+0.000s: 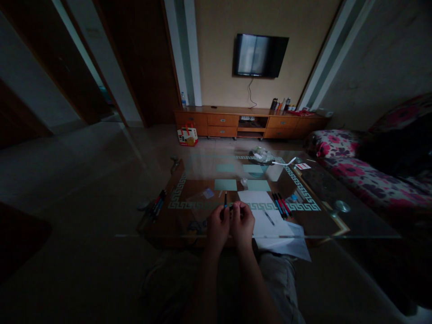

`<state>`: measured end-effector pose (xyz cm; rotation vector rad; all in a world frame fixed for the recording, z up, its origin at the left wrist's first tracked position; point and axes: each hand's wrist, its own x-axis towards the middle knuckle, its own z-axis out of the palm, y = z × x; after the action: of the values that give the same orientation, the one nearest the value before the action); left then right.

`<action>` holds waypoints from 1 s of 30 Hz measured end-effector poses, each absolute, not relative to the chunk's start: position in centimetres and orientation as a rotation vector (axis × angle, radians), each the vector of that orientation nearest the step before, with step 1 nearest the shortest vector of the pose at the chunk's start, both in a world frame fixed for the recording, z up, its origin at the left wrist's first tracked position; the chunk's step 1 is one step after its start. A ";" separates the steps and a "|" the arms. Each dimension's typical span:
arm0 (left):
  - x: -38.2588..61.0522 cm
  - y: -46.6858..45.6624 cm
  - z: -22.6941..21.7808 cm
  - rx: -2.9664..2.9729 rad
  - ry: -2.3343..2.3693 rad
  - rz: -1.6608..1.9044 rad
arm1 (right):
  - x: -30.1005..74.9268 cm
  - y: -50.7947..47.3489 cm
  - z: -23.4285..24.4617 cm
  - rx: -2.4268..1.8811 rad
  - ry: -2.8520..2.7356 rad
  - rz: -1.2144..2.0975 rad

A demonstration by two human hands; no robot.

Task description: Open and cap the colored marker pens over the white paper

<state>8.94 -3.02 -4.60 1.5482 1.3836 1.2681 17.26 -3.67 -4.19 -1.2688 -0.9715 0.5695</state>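
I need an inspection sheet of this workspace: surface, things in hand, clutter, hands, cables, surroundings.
Surface: glass table, patterned border, dim light.
Things in hand: pen, upright between both hands.
Clutter: left pen group, right pen group, white sheets, plastic bag.
Hands: left hand and right hand both closed on the pen.
Cables: one cord hanging below the television.
Surroundings: wooden cabinet, floral sofa, carton on floor.
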 end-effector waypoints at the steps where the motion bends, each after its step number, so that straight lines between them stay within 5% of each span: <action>1: 9.0 -3.0 -4.6 1.549 1.387 1.271 | 17.2 -3.6 -4.1 -1.263 -0.950 0.585; 18: 9.0 -2.8 -4.6 1.526 1.393 1.266 | 16.8 -3.2 -5.0 -1.192 -0.826 0.757; 30: 8.6 -2.5 -6.0 1.686 1.429 1.309 | 17.9 -2.9 -5.2 -1.150 -0.561 0.571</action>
<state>8.61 -2.53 -5.95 1.6865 1.4293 1.3094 17.94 -2.94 -5.19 -1.1500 -0.5612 0.5713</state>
